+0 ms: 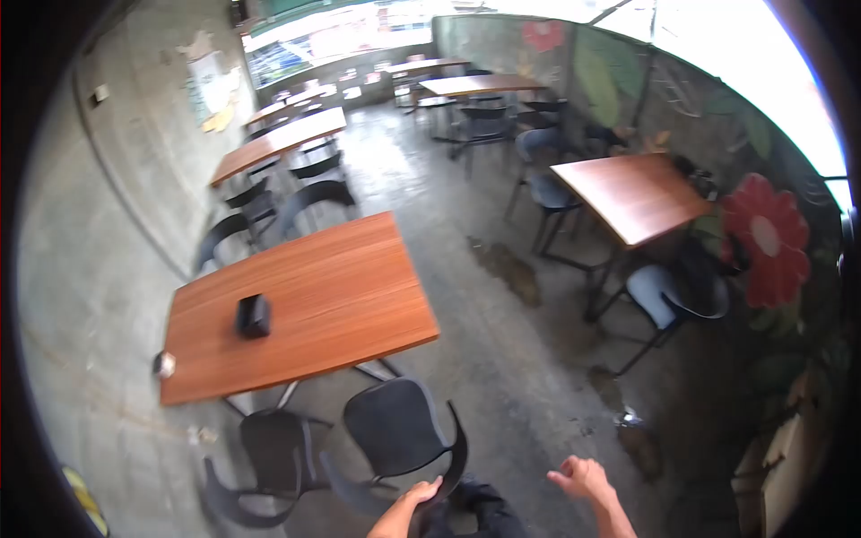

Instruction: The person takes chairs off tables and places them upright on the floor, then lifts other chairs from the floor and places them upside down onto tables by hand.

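Gripping the near black chair (393,426) by its back with our left hand (418,495), we hold our right hand (582,477) half-curled, empty.

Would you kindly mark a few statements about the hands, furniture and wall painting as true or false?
1. The left hand holds a black chair by its curved backrest. True.
2. The right hand holds a cup. False: no object shows in it.
3. A dark box stands on the nearest wooden table. True.
4. The large red flower is painted on the wall at the left of the picture. False: it is on the right-hand wall.
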`<state>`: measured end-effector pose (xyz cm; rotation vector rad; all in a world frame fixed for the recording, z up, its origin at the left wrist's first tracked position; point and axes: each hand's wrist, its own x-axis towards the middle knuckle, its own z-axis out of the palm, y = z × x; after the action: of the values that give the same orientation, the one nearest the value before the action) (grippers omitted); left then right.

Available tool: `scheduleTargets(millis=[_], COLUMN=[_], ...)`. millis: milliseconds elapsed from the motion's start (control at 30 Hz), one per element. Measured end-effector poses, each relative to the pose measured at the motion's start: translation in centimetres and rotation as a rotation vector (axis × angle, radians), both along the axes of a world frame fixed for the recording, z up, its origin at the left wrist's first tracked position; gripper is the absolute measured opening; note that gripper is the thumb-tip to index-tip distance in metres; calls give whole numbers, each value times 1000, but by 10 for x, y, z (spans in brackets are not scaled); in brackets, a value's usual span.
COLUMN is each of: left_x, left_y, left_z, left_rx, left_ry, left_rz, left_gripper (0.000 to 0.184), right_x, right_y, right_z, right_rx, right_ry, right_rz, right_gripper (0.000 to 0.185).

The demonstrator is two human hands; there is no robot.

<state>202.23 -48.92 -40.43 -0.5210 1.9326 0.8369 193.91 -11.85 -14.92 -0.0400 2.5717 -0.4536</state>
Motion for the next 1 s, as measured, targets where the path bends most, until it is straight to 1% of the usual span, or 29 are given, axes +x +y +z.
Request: scheduleTargets(millis=[33,67,100,133,200,233,267,333,367,400,433,467,500,533,567,600,633,667,700,733,767,800,833,867,900,933,967,1000], left_x=[-6,-22,-34,-45,-63,-68,-75,-95,-109,-107,-114,-110,-97,-86,-80,-66,-46,-24,-7,11,27,39,51,60,63,65,68,63], left_y=[6,15,24,36,50,51,47,35,10,15,-1,-6,-17,-17,-10,-4,4,5,6,2,-2,-6,-10,-16,-28,-45,-67,-92], left_z=[-12,-16,-10,-28,-68,-20,-44,-35,-5,50,45,59,79,98,123,171,225,258,277,300,321,329,334,341,360,373,347,309], left_rx=[27,262,484,543,194,107,258,318,567,748,976,1083,1482,1744,1996,2051,2104,2054,2064,2010,1959,1961,1864,1764,1402,978,970,940], left_ry=[-10,-133,-284,-274,-60,-62,44,142,11,-49,-313,-367,-448,-530,-603,-529,-456,-421,-405,-390,-375,-379,-285,-186,261,661,658,640], left_rz=[-2,196,394,547,463,508,617,595,452,605,732,767,710,586,433,327,225,243,191,187,180,193,142,94,-107,-278,118,508], left_gripper=[96,97,99,101,105,108,111,107,92,80,82,83,67,53,39,27,17,20,23,24,26,26,24,22,23,25,25,26], right_x=[21,42,65,88,131,151,164,184,202,216,220,219,215,210,204,199,184,170,150,141,127,109,99,95,90,97,99,100], right_y=[6,9,14,18,22,20,13,2,-4,-9,-18,-28,-41,-52,-51,-52,-61,-56,-53,-44,-36,-31,-28,-32,5,-2,-12,-21], right_z=[7,13,13,15,19,20,17,16,17,16,13,10,10,4,-31,-59,-44,-35,-31,-20,-4,23,62,101,73,84,103,110], right_rx=[-5,66,130,151,172,128,67,16,-23,-27,-48,-71,-88,-109,-276,-444,-712,-1010,-1270,-1645,-2049,-2371,-2402,-2355,-2626,-2698,-2769,-2705], right_ry=[-60,-125,-158,-184,-215,-220,-214,-155,-123,-151,-67,25,68,119,124,129,82,81,-3,78,141,247,496,829,611,560,495,515], right_rz=[-96,-183,-209,-257,-329,-402,-471,-531,-575,-573,-567,-559,-574,-589,-671,-751,-853,-811,-1028,-1042,-958,-732,-583,-707,-222,-230,-224,-185], right_gripper=[54,58,59,59,58,58,58,57,56,56,52,47,46,45,44,43,43,56,82,107,116,118,113,91,63,58,57,58])
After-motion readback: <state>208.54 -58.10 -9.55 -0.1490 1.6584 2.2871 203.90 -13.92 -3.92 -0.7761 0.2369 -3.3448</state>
